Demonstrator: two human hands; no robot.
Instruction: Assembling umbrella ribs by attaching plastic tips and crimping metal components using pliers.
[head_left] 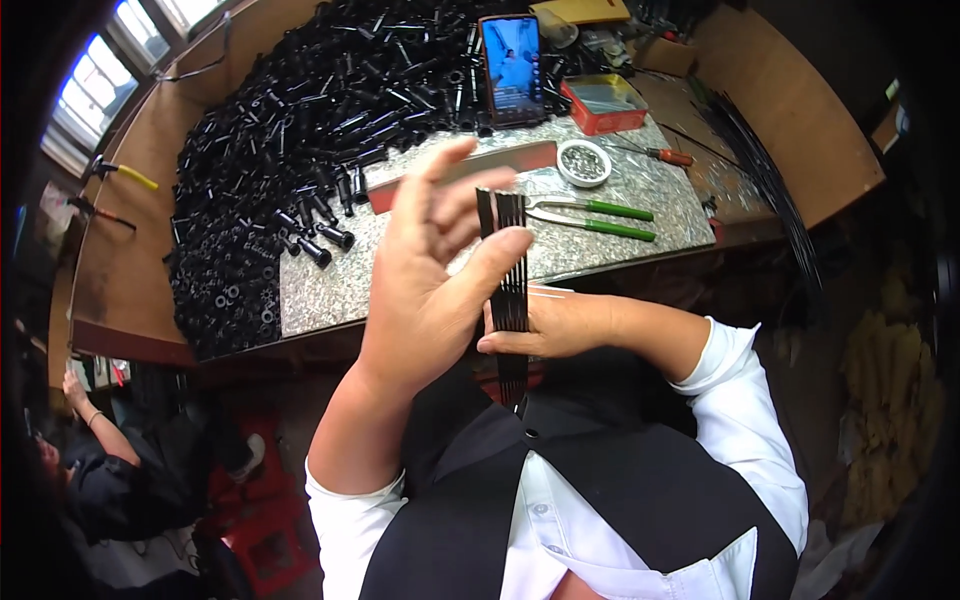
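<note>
Left hand (420, 280) overlaps black strips (512, 285); phone (513, 70) shows illegible text.

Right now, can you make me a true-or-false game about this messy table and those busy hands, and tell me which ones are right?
1. The right hand grips a bundle of black rods. True.
2. The white bowl is empty. False: the white bowl holds small shiny pieces.
3. The phone has its screen lit. True.
4. The tool's handles are blue. False: the tool's handles are green.
5. A big heap of black parts lies on the table. True.
6. The rolled-up sleeves are black. False: the rolled-up sleeves are white.
</note>
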